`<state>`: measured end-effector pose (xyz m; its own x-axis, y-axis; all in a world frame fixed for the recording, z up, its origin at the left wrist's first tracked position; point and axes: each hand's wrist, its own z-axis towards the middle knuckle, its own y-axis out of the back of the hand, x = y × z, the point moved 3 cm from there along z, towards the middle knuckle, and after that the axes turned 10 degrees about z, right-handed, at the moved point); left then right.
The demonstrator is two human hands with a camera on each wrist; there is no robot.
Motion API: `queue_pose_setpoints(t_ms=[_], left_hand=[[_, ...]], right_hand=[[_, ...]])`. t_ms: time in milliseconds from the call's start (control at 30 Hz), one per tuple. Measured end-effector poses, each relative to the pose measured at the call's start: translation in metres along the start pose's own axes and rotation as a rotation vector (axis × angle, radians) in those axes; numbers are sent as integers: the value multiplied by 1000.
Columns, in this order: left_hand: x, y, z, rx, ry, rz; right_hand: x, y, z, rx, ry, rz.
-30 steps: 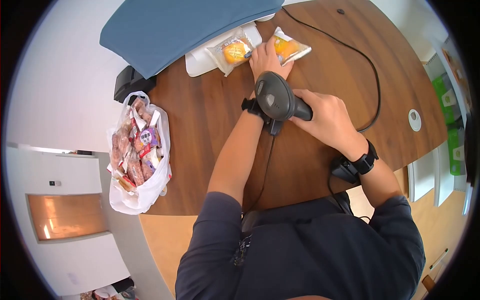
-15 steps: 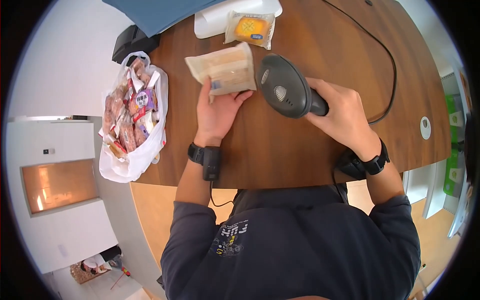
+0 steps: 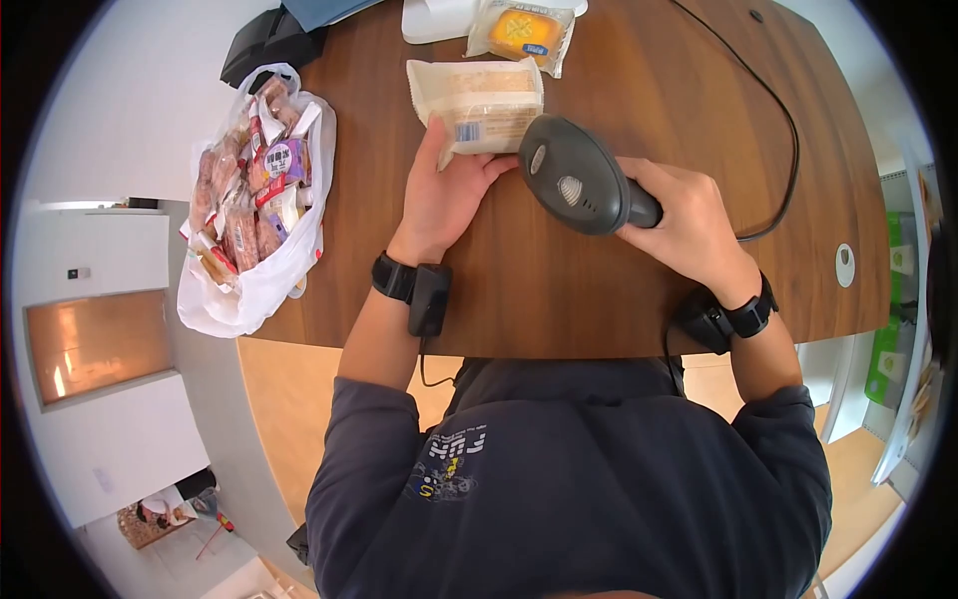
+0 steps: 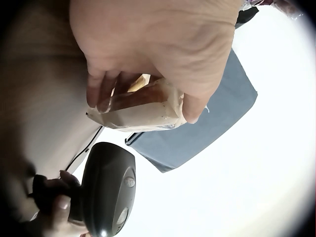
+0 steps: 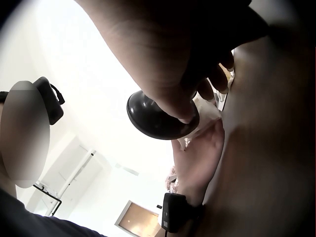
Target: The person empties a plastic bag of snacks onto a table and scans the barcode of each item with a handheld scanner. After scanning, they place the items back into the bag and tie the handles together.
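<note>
My left hand holds a packaged cake by its near edge, thumb on one side and fingers beneath. The wrapper's pale back faces up and shows a printed barcode. In the left wrist view, the clear wrapper sits between the thumb and the other fingers. My right hand grips the handle of a dark grey barcode scanner, its head right beside the packet. A second packaged cake, yellow side up, lies farther back on the table.
To the left, a white plastic bag full of wrapped snacks stands at the table edge. Behind it is a black boxy device. A white base and a blue-grey panel stand at the back. A black cable curves along the right.
My left hand has picked up one packaged cake, drawn it back toward me and turned its barcode side up. The right hand keeps the scanner, now beside the packet. The head view has shifted.
</note>
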<state>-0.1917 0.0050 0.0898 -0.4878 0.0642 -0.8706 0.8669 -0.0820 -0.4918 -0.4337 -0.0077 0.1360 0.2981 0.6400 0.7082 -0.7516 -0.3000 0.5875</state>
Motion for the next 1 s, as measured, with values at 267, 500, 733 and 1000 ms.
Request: queue_pose_setpoints(t_ms=[267, 500, 733, 1000], left_hand=[[5, -9, -2, -2, 22, 141], [4, -10, -3, 49, 18, 175], [6, -1, 1, 54, 13, 60], [-2, 17, 6, 73, -110, 31]], right_hand=[[4, -4, -2, 28, 38, 33], [1, -5, -4, 72, 21, 20], [9, -6, -1, 69, 27, 5], [13, -10, 0, 83, 12, -54]])
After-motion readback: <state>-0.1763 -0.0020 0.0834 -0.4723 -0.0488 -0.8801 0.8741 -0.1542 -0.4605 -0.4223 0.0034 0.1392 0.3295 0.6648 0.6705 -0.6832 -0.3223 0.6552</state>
